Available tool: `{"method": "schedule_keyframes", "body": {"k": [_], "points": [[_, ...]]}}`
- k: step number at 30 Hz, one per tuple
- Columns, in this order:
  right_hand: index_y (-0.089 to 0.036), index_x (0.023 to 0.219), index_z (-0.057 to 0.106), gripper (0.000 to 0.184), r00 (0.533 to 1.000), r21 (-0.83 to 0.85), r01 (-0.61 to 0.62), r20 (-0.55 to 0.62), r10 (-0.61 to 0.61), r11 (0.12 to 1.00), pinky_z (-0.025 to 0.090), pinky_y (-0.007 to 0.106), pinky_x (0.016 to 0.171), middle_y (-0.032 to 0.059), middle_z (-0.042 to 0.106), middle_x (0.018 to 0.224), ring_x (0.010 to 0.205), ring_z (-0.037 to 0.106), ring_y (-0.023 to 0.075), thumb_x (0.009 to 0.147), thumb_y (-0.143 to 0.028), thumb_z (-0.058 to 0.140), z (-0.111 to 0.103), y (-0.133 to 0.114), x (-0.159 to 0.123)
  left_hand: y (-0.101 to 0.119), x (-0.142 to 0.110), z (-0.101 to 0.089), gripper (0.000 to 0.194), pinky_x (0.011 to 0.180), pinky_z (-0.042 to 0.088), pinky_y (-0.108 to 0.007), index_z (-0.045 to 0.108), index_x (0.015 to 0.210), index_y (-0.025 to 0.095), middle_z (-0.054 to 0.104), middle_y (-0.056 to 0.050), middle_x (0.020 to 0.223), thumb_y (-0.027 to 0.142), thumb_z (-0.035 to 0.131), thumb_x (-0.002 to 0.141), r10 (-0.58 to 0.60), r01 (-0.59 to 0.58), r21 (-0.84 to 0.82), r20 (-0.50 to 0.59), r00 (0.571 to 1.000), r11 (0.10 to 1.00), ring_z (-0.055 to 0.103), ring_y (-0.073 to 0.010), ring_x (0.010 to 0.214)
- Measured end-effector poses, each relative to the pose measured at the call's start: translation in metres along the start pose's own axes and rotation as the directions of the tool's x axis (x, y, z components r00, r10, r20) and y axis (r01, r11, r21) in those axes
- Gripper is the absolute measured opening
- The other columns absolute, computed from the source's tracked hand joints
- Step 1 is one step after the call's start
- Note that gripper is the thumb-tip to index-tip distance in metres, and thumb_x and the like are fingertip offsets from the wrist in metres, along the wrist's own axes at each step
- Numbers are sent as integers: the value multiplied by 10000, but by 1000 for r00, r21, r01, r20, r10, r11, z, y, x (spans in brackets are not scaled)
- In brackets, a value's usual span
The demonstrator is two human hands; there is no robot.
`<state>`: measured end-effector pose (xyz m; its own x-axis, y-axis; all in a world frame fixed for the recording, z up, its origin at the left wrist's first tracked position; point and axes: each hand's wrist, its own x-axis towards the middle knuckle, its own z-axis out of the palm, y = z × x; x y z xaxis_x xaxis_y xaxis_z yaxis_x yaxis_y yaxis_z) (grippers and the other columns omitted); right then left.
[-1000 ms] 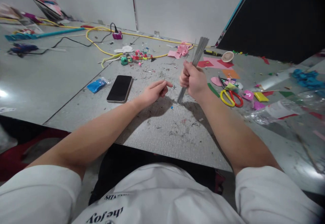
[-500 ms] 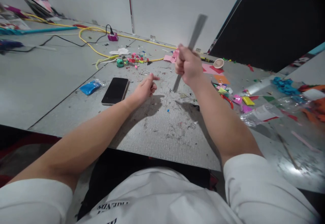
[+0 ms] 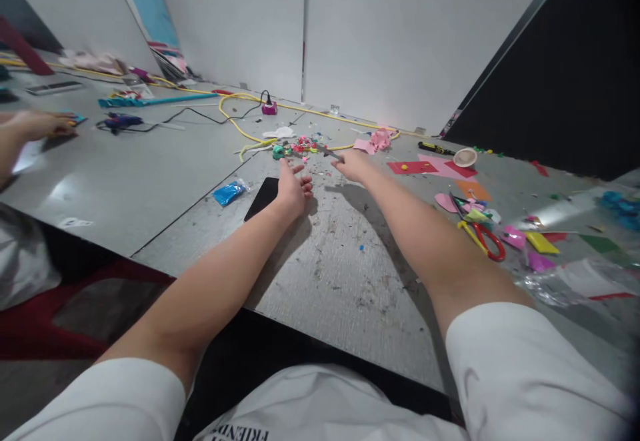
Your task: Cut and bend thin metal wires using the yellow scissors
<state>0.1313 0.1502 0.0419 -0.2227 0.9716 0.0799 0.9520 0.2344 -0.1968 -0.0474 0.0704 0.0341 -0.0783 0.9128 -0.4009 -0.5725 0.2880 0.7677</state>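
My right hand (image 3: 353,164) reaches far forward and lies low on the grey table (image 3: 340,274). It is closed on a bundle of thin grey wires (image 3: 329,153), which points left towards a heap of small coloured scraps (image 3: 297,148). My left hand (image 3: 293,189) rests on the table beside the right one, over the far end of a black phone (image 3: 260,202). Its forefinger is stretched out and the other fingers are curled. Whether they hold anything is too small to see.
A blue packet (image 3: 227,193) lies left of the phone. Scissors with red and yellow handles (image 3: 481,238), coloured paper pieces (image 3: 430,167), a paper cup (image 3: 465,157) and a clear plastic bag (image 3: 575,281) fill the right side. A yellow cable (image 3: 239,127) loops at the back. Another person's hand (image 3: 43,124) is at far left.
My right hand has dropped from upright and stretched forward, laying the wire bundle low toward the scraps. My left hand moved slightly onto the phone's end. The camera swung left.
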Motion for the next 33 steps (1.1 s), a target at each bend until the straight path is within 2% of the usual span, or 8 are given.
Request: {"method": "schedule_keyframes", "body": {"k": [2, 4, 7, 10, 15, 21, 29, 33], "points": [[-176, 1015, 710, 294, 999, -16, -44, -9, 44, 999, 437, 303, 789, 146, 734, 1044, 983, 650, 264, 1017, -422, 549, 17, 6, 3, 3, 1, 0, 599, 408, 237, -200, 576, 1181, 217, 495, 6, 645, 695, 253, 1023, 30, -32, -60, -37, 999, 998, 394, -106, 426], [-176, 1075, 696, 278, 998, 2, -54, -20, 54, 999, 439, 300, 782, 153, 736, 1081, 963, 647, 258, 1007, -417, 576, 32, 8, 4, 5, 0, 0, 555, 410, 233, -200, 575, 1174, 220, 484, 13, 644, 674, 292, 1027, 34, -37, -99, -26, 999, 994, 386, -102, 425], [-164, 1139, 661, 277, 999, 27, -9, -43, 10, 1000, 430, 299, 778, 149, 734, 1084, 922, 629, 242, 985, -391, 626, 46, 5, 4, 5, -2, 0, 508, 415, 233, -201, 571, 1131, 214, 476, 20, 636, 637, 304, 1039, 21, -18, -109, 25, 999, 994, 384, -100, 426], [-145, 1174, 642, 297, 995, 63, 73, -75, -68, 995, 422, 302, 814, 134, 727, 1068, 917, 614, 230, 950, -336, 684, 53, 6, 2, 4, -4, 1, 468, 423, 226, -198, 558, 1116, 220, 466, 30, 624, 615, 316, 1044, 18, -15, -95, 32, 999, 995, 381, -101, 426], [-109, 1150, 672, 271, 978, 76, 179, -124, -169, 981, 423, 310, 910, 147, 703, 1109, 1021, 608, 237, 932, -265, 710, 55, 15, -4, 3, -4, 2, 420, 432, 234, -197, 552, 1115, 228, 479, 28, 625, 586, 342, 1048, 5, -5, -68, 6, 1000, 998, 390, -100, 431], [-131, 953, 752, 143, 971, -21, 212, -108, -213, 977, 406, 354, 1002, 154, 673, 1130, 1103, 581, 263, 946, -258, 686, 50, 24, -12, 2, -3, 3, 430, 434, 254, -206, 569, 1101, 229, 492, 22, 631, 587, 336, 1047, 18, -18, -51, 3, 1000, 999, 402, -103, 432], [-120, 1045, 731, 190, 971, -124, 189, -128, -204, 974, 410, 361, 969, 173, 681, 1135, 1110, 559, 278, 997, -243, 595, 45, 24, -18, 2, -2, 5, 412, 436, 278, -204, 564, 1027, 228, 490, 29, 624, 601, 388, 1036, 41, -42, -27, -27, 999, 999, 408, -97, 433], [-145, 1018, 756, 166, 977, -162, 194, -58, -206, 968, 419, 367, 944, 160, 703, 1135, 1117, 573, 285, 978, -257, 640, 44, 25, -17, 0, -2, 5, 403, 437, 275, -200, 540, 973, 222, 492, 33, 631, 596, 406, 1037, 58, -58, -22, -32, 998, 998, 400, -90, 437]]}}
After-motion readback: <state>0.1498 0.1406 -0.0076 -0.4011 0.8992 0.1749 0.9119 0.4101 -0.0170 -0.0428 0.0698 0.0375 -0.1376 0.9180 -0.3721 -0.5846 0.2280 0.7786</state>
